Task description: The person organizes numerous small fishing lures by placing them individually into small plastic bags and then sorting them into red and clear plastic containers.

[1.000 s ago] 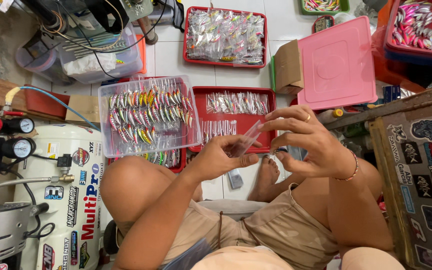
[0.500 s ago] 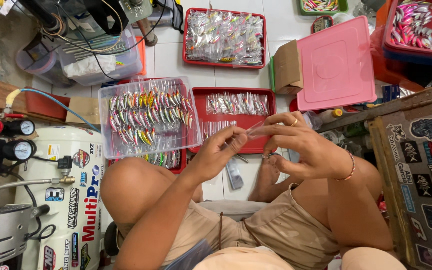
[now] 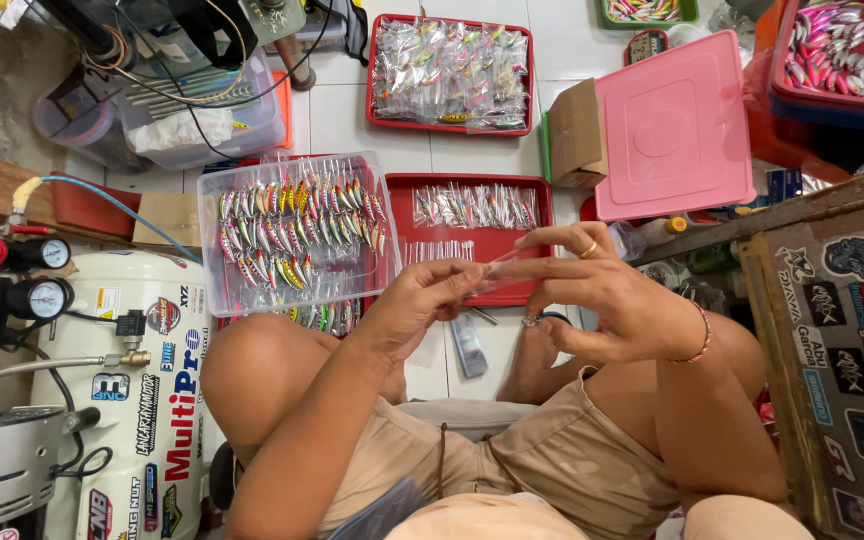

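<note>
Left hand [image 3: 422, 305] and right hand [image 3: 602, 300], raised over the knees above the tiled floor [image 3: 352, 115]: both grips pinching one small clear plastic sleeve [image 3: 497, 262], fingertips pressed together on its two ends, held level between them. Directly beyond the sleeve, a red tray [image 3: 537, 200] of bagged lures; touching its left edge, a clear box [image 3: 214, 295] of coloured fishing lures; at the far right, a pink lid [image 3: 672, 130] beside a cardboard box [image 3: 574, 135]

We see a white tiled floor [image 3: 350, 118] bearing red plastic trays [image 3: 452, 72] of bagged lures, a pink lidded box [image 3: 672, 125] and a white compressor tank [image 3: 142, 400].
</note>
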